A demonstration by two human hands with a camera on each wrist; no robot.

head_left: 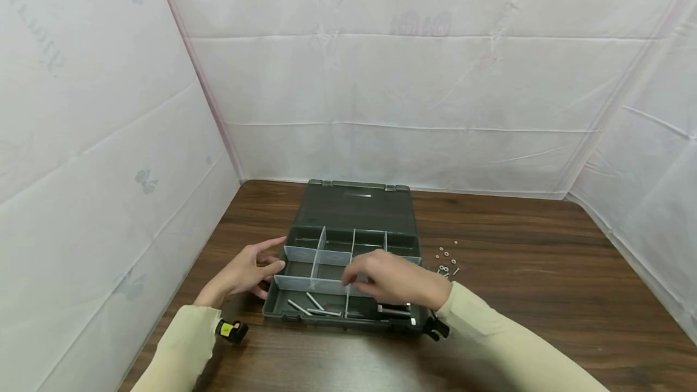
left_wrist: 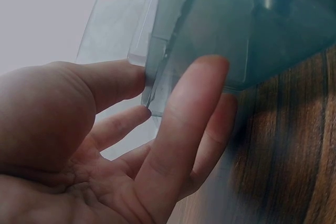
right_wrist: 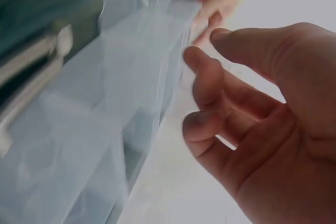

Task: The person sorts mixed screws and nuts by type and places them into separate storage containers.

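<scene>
An open dark green organizer box (head_left: 354, 207) with clear dividers (head_left: 327, 286) lies on the wooden table (head_left: 544, 271). My left hand (head_left: 282, 251) rests at the box's left side, thumb on the rim and fairly straight fingers against the outer wall (left_wrist: 236, 24). In the left wrist view that hand (left_wrist: 173, 74) touches the wall's corner. My right hand (head_left: 348, 277) reaches over the box's middle, its curled thumb and forefinger pinching a clear divider's edge (right_wrist: 131, 93); the right hand (right_wrist: 205, 45) shows this close up. Several metal rods (head_left: 307, 304) lie in the front compartments.
Several small nuts and screws (head_left: 446, 262) lie loose on the table just right of the box. White sheet walls (head_left: 109, 138) close in the left, back and right. The box's lid lies flat behind it, towards the back wall.
</scene>
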